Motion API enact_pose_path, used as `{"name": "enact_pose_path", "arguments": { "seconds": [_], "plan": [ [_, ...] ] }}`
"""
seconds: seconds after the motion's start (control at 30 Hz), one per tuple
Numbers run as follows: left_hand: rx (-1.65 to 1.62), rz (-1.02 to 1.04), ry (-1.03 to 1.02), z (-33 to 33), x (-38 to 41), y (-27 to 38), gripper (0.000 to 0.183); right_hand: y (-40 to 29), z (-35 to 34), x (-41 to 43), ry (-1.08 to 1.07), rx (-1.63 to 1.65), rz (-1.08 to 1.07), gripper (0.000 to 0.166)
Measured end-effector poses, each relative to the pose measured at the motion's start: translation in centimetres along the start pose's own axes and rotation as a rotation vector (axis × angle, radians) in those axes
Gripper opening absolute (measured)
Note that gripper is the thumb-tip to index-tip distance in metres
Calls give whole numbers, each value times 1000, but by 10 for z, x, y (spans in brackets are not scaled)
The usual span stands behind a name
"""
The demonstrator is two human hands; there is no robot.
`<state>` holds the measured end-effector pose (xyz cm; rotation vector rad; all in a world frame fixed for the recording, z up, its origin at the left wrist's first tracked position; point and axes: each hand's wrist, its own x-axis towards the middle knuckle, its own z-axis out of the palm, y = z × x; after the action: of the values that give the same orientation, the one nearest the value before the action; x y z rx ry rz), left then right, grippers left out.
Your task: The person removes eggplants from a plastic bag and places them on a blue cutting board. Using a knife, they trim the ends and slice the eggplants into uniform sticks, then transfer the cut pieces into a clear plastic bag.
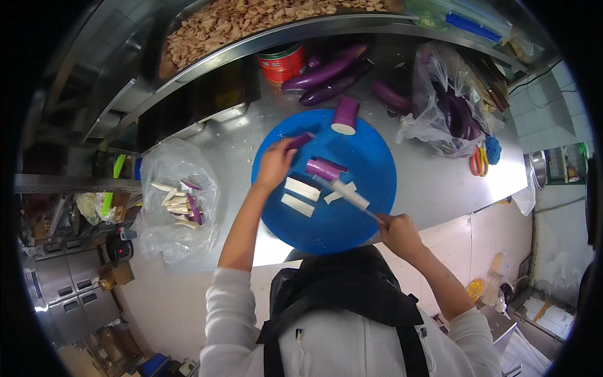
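Observation:
A round blue cutting board [377,155] lies before me on a steel worktable. My left hand [277,162] holds a piece of purple eggplant [300,140] above the board's left side. In my right hand [398,235] is the handle of a knife [351,194], its blade blurred and slanting up to the left over the board. Purple-skinned eggplant pieces [325,168] lie near the blade's tip. Pale cut eggplant strips [297,205] rest flat to the left, and others lie partly behind the blade. A thick eggplant section [345,115] sits at the board's far edge.
Cut eggplant strips lie in a clear plastic bag [155,221] on the left. Whole eggplants [330,75] and a red can [281,63] stand behind the board. At right are a bag of eggplants [452,108] and scissors [479,162]. A shelf above holds a tray of meat-like pieces [245,21].

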<state>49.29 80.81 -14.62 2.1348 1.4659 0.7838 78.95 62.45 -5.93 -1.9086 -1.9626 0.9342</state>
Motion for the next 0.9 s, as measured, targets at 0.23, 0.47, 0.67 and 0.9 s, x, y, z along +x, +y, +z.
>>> {"name": "enact_pose_path", "arguments": {
  "seconds": [0.23, 0.47, 0.67, 0.9],
  "plan": [
    [-503, -451, 8, -103, -124, -62, 27, -20, 46, 26, -453, -269, -126, 17],
    [-773, -501, -500, -61, -132, -21, 31, -9, 46, 56, -299, -251, 77, 17],
    [-43, -137, -161, -11, -112, 13, 36, -19, 51, 55, -243, -279, 40, 16],
    [99, 145, 90, 25, -153, 37, 18, -52, 53, 55, -336, -346, -60, 13]
  ]
}}
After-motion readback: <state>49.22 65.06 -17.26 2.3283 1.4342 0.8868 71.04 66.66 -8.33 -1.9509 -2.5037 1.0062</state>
